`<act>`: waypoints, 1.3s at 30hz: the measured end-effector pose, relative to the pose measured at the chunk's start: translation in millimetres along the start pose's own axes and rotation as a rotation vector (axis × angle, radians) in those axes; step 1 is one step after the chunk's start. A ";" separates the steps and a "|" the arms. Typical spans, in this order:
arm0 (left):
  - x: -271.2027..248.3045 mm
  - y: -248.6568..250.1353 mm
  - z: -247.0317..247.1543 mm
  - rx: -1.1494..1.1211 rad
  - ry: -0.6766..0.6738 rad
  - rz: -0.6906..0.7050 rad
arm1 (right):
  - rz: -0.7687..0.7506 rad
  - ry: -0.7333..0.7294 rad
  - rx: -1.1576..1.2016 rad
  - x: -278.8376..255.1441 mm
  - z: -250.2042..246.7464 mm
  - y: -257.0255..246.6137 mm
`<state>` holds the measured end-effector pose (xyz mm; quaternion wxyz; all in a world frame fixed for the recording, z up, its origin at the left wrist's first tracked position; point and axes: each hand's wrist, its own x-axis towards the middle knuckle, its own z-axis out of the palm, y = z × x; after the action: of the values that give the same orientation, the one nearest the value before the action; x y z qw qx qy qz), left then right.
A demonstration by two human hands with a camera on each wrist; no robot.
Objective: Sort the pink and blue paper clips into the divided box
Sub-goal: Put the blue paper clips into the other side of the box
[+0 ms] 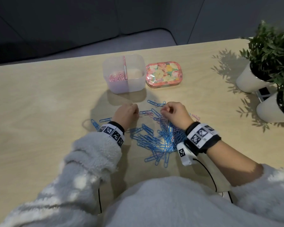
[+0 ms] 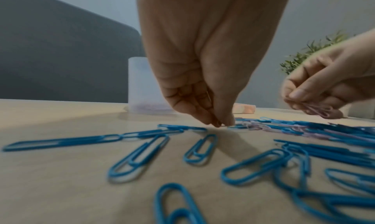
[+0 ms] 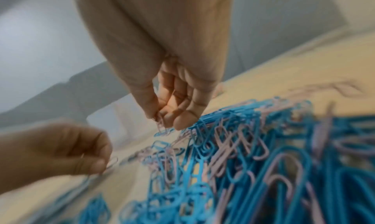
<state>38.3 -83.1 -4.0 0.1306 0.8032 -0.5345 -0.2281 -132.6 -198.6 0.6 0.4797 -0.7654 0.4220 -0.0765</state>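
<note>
A loose pile of blue paper clips (image 1: 156, 140) mixed with pink paper clips (image 3: 229, 144) lies on the table in front of me. My left hand (image 1: 135, 110) reaches down at the pile's far left edge and pinches a pink clip (image 3: 112, 161) against the table. My right hand (image 1: 162, 110), just right of it, pinches a few pink clips (image 2: 318, 110) a little above the pile. Behind both hands stands the translucent divided box (image 1: 138, 86). Its left compartment holds pink clips (image 1: 117, 78); in its right compartment I see none.
A flowered tin (image 1: 164, 74) sits right of the box. Two white pots with green plants (image 1: 251, 81) (image 1: 272, 110) stand at the table's right edge. Stray blue clips (image 1: 95, 124) lie left of my left wrist. A dark sofa is beyond the table's far edge.
</note>
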 end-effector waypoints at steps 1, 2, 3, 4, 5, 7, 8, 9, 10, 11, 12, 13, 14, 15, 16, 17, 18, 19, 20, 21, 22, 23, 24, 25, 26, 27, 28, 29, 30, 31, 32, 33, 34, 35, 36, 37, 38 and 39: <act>-2.7 -1.2 -1.4 -0.034 0.022 -0.013 | 0.076 0.005 0.140 -0.6 -4.7 2.0; -4.1 -2.7 -2.3 -0.078 0.032 -0.016 | 0.152 0.012 0.300 -1.2 -8.7 3.4; -4.0 -2.8 -3.8 -0.131 0.022 -0.022 | 0.226 0.015 0.466 -1.5 -12.5 4.0; -2.0 -2.5 -4.3 -0.199 -0.002 -0.042 | 0.292 0.014 0.610 -0.6 -16.2 4.2; 1.1 -1.4 -4.8 -0.281 -0.043 -0.078 | 0.347 0.003 0.700 -0.1 -19.6 3.1; 8.6 5.2 -5.4 -0.488 -0.114 -0.159 | 0.417 -0.021 0.725 0.3 -22.6 -0.2; 11.8 10.0 -5.7 -0.574 -0.126 -0.180 | 0.418 -0.033 0.674 0.9 -21.6 -0.9; 13.9 16.1 -6.8 -0.611 -0.133 -0.182 | 0.391 -0.039 0.574 0.8 -19.0 -1.7; 15.7 21.2 -7.2 -0.601 -0.145 -0.166 | 0.331 -0.040 0.424 0.7 -15.3 -1.4; 17.3 25.1 -5.8 -0.554 -0.152 -0.137 | 0.243 -0.048 0.252 0.6 -10.9 -1.0; 18.8 27.5 -3.5 -0.482 -0.149 -0.101 | 0.144 -0.062 0.084 0.7 -5.9 -0.9; 19.8 29.8 -1.7 -0.404 -0.145 -0.065 | 0.063 -0.083 -0.067 1.2 -1.1 -1.7; 21.3 30.3 0.8 -0.333 -0.138 -0.026 | 0.005 -0.106 -0.201 2.4 3.2 -3.2; 22.4 30.5 2.6 -0.262 -0.128 0.015 | -0.036 -0.116 -0.324 3.1 6.9 -5.4; 22.9 30.6 4.2 -0.184 -0.121 0.054 | -0.061 -0.127 -0.420 4.2 10.6 -6.4; 23.0 30.5 5.1 -0.103 -0.112 0.092 | -0.070 -0.142 -0.487 4.3 13.0 -8.0; 22.9 30.2 5.7 -0.031 -0.104 0.125 | -0.073 -0.153 -0.525 5.4 14.4 -7.0; 22.9 29.8 6.0 0.023 -0.104 0.153 | -0.071 -0.157 -0.539 5.8 15.1 -5.9; 23.6 28.7 6.7 0.056 -0.113 0.176 | -0.063 -0.157 -0.528 6.1 15.2 -4.6; 24.1 27.8 7.4 0.075 -0.126 0.191 | -0.047 -0.153 -0.489 5.9 14.1 -3.9; 24.1 27.3 8.0 0.087 -0.136 0.194 | -0.029 -0.140 -0.429 6.1 12.0 -1.8; 23.8 27.4 8.4 0.097 -0.137 0.195 | -0.010 -0.121 -0.358 6.5 8.8 1.0; 23.6 27.0 9.3 0.106 -0.130 0.194 | 0.004 -0.098 -0.287 7.5 5.2 5.9; 23.3 26.1 10.0 0.114 -0.115 0.195 | 0.018 -0.075 -0.218 7.8 0.9 11.0; 23.0 24.1 11.1 0.114 -0.094 0.193 | 0.025 -0.054 -0.146 7.5 -3.5 15.6; 22.1 21.4 11.5 0.096 -0.069 0.190 | 0.032 -0.038 -0.072 6.4 -8.3 18.7; 21.1 18.1 11.5 0.055 -0.049 0.177 | 0.038 -0.022 0.006 4.8 -12.5 19.7; 19.7 15.0 10.6 -0.002 -0.024 0.161 | 0.048 -0.010 0.084 3.3 -16.0 19.8; 18.3 11.6 9.6 -0.063 0.005 0.135 | 0.061 0.002 0.159 2.1 -18.7 19.1; 16.8 9.2 7.8 -0.120 0.039 0.109 | 0.090 0.011 0.229 1.3 -20.9 18.3; 15.8 7.4 5.7 -0.166 0.063 0.081 | 0.137 0.011 0.297 1.1 -22.1 18.5; 14.8 6.3 3.4 -0.203 0.079 0.057 | 0.186 -0.002 0.362 0.9 -22.9 18.8; 14.6 4.2 1.7 -0.236 0.080 0.033 | 0.221 -0.018 0.409 0.9 -23.1 19.5; 14.3 2.6 -0.3 -0.272 0.069 0.010 | 0.237 -0.025 0.427 1.1 -22.7 20.9; 14.4 0.3 -1.3 -0.311 0.046 -0.014 | 0.238 -0.026 0.413 1.1 -22.0 22.0; 14.0 -0.9 -2.3 -0.352 0.019 -0.034 | 0.233 -0.020 0.378 0.8 -21.3 22.6; 14.1 -1.7 -2.3 -0.398 -0.008 -0.059 | 0.223 -0.013 0.339 0.0 -20.7 22.3; 13.9 -1.1 -2.9 -0.460 -0.034 -0.089 | 0.216 -0.004 0.308 -0.9 -20.2 22.3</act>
<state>45.2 -95.5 -5.2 0.2912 0.7712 -0.4345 -0.3629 -156.5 -215.6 -6.3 0.5974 -0.6333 0.4842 -0.0865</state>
